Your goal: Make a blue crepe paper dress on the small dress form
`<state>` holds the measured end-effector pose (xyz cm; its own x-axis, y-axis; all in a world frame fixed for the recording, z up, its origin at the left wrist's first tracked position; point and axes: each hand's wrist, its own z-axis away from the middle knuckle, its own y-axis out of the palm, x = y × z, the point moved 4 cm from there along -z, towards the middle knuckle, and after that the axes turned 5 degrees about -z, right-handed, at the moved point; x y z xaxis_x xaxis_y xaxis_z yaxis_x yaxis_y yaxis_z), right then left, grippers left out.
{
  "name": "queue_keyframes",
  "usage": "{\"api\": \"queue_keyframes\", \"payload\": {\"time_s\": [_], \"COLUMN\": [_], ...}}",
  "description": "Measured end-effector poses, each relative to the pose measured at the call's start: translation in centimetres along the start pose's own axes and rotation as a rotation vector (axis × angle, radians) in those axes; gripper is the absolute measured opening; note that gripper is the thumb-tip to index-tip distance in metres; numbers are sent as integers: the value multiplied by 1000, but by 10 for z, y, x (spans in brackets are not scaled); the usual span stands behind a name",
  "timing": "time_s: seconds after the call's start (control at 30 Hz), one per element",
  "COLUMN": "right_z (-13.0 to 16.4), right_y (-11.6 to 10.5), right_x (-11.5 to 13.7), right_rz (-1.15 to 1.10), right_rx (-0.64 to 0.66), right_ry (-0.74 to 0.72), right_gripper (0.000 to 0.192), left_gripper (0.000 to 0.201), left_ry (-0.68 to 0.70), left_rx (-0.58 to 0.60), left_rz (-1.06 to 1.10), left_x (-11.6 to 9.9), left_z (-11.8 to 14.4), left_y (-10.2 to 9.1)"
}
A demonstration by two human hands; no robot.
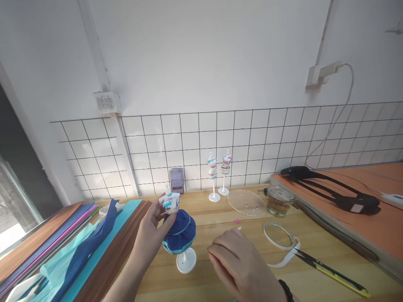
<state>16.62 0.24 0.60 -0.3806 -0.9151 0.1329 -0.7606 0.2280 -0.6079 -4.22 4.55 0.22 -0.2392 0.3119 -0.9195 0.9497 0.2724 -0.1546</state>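
Note:
My left hand point(154, 226) is closed round the upper body of a miniature dress form point(170, 204) with a white, blue-and-pink patterned bodice. It wears a puffed dark blue skirt point(181, 230) with light blue trim and is tilted slightly on its round white base point(186, 261). To the right, my right hand point(236, 262) hangs over the table with its fingers curled together. Their tips are turned away, so whatever they hold is hidden. A tiny white scrap point(239, 228) shows just past its knuckles. Beyond it lies a small pink piece point(237, 220).
Two more dress forms point(214, 196) point(223, 191) stand by the tiled wall near a phone point(176, 181). Rightward are a clear round plate point(246, 203) with small bits, a glass jar point(279, 202), a white tape roll point(278, 235) and a yellow-black cutting tool point(333, 273). Folded fabrics point(107, 247) lie left.

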Motion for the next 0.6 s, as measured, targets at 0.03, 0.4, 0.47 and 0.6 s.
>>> {"api": "queue_keyframes", "payload": {"time_s": [0.03, 0.4, 0.47, 0.6], "right_z": [0, -1, -1, 1], "right_y": [0, -8, -8, -7], "right_x": [0, -10, -11, -12], "right_rz": [0, -25, -33, -47], "right_rx": [0, -27, -20, -7], "right_ry": [-1, 102, 108, 118], "right_gripper": [18, 19, 18, 18], "left_gripper": [46, 74, 69, 53], "left_ry": [1, 6, 12, 28], "left_rx": [-11, -57, -47, 5], "left_rz": [24, 22, 21, 1], "left_x": [0, -2, -5, -7], "left_z": [0, 9, 11, 13], "left_y": [1, 11, 13, 15]}}
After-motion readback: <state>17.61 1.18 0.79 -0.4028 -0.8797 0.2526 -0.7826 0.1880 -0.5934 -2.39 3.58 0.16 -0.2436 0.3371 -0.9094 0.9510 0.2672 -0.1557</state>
